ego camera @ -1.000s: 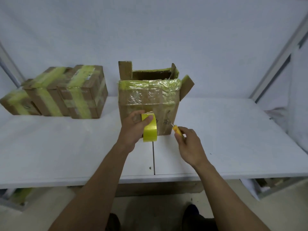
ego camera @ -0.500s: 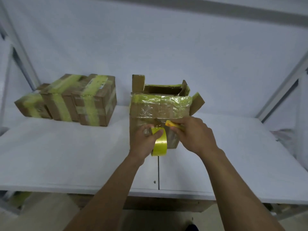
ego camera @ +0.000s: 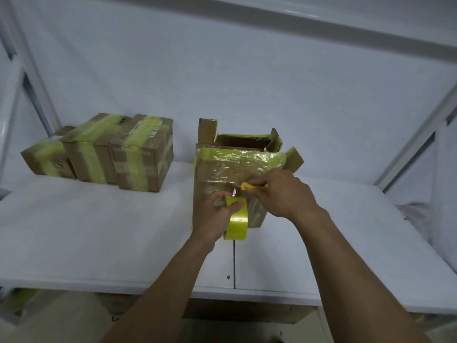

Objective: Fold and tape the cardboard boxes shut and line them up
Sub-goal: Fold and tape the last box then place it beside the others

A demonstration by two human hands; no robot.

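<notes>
Boxes counted: four. One open box point(ego camera: 222, 174) stands on the white desk point(ego camera: 99, 231) at centre, directly at 12 o'clock from the hands. Its top flaps are raised, and a band of yellow and clear tape runs across the upper front.

Three taped boxes point(ego camera: 141, 159) sit touching in a row at 10 o'clock, well apart from the open one, each strapped with yellow tape.

Writing: white labels point(ego camera: 153, 131) with barcode marks lie on top of two taped boxes, too small to read.

One yellow tape roll point(ego camera: 237, 220) is held in the left hand point(ego camera: 215, 216) against the open box's front. Its fingers curl round the roll, thumb on the outer face.

The right hand point(ego camera: 282, 194), at 2 o'clock from the roll, has its fingers pinching one yellow-handled cutter point(ego camera: 247, 186) at the box front.
</notes>
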